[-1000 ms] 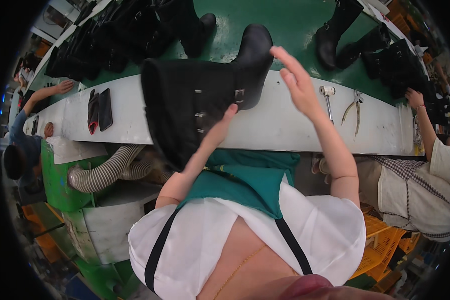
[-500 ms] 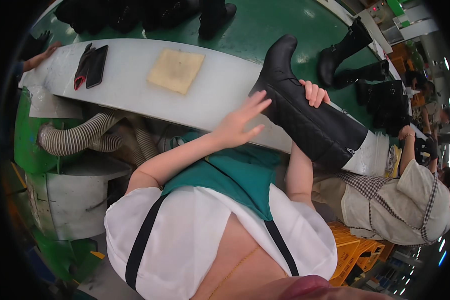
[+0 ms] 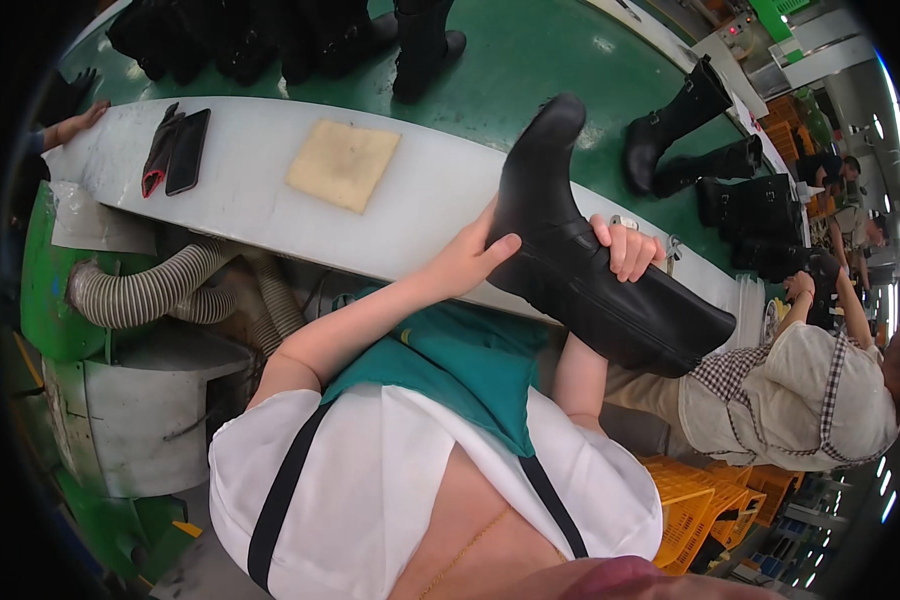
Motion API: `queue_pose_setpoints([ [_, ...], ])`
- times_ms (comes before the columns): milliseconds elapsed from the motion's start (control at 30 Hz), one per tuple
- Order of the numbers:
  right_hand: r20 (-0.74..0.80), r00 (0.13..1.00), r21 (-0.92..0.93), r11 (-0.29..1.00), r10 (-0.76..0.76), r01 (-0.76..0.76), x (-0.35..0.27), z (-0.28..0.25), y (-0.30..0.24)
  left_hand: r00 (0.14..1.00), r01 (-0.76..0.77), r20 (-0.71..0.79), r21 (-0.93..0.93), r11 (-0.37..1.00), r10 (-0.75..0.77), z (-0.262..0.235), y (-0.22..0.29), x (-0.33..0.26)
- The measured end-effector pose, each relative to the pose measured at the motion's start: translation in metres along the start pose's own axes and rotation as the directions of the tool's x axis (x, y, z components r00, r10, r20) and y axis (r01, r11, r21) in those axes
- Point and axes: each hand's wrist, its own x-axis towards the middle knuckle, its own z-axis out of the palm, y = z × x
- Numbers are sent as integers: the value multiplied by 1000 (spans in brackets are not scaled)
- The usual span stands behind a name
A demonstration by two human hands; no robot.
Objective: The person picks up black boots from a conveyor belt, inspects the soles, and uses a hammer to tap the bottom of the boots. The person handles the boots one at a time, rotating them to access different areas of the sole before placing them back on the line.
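A tall black boot hangs over the white work surface, tilted, with its toe up and its shaft slanting down to the right. My right hand is closed round the shaft near the ankle, fingers over the far side. Against the heel lies my left hand, its thumb on the near side and its fingers hidden behind the sole. A smooth side of the boot faces me. To the left, a square yellowish pad rests on the white surface.
Farther left lie a dark phone and a black-and-red glove-like item. More black boots stand on the green surface beyond. A green machine with a ribbed hose is below left. A co-worker stands at the right by yellow crates.
The boot has turned about its length, so its quilted, zipped side no longer faces me, and its toe is slightly lower. My left hand, open before, has closed on the heel.
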Motion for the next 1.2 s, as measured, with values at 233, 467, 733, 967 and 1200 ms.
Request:
queue_pose_setpoints([
  [233,-300,875,100,925,380,-368,50,-28,2,837,484,231,-736,474,-497,14,14,15],
  [467,-679,618,-255,663,396,-704,94,-43,31,800,471,485,-872,-130,-354,12,24,42],
  [733,-737,586,-246,675,337,-696,94,-49,33,783,472,473,-875,-110,-404,17,29,45],
  [967,-65,893,215,881,444,-422,72,-90,27,781,594,363,-686,421,-508,21,19,34],
  [1200,298,942,31,985,152,-169,59,-12,-19,996,73,65,-138,988,-65,11,14,33],
])
